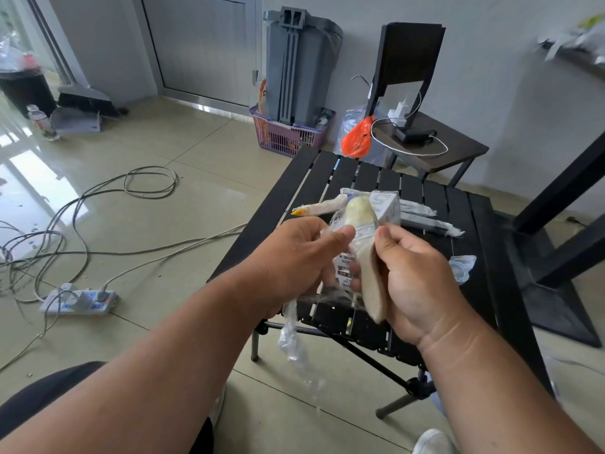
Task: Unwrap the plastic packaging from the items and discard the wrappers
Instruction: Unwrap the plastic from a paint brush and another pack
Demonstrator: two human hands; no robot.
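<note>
Both hands hold a pale, beige insole-shaped item (370, 283) over the front of the black slatted table (327, 178). My right hand (422, 283) grips the item along its lower right side. My left hand (294, 257) pinches the clear plastic wrap (343, 231) at the item's upper left, and a loose strip of wrap (294, 342) hangs down below my left hand. Farther back on the table lie more wrapped items: a long one with a yellow tip (319, 208), a small white box (386, 204), and long dark wrapped sticks (429, 224).
A crumpled clear wrapper (463, 267) lies at the table's right. Behind stand a dark side table (458, 152) with cables, an orange bag (357, 139), a purple basket (288, 132) and a grey bin (298, 60). Cables and a power strip (78, 301) lie on the floor at left.
</note>
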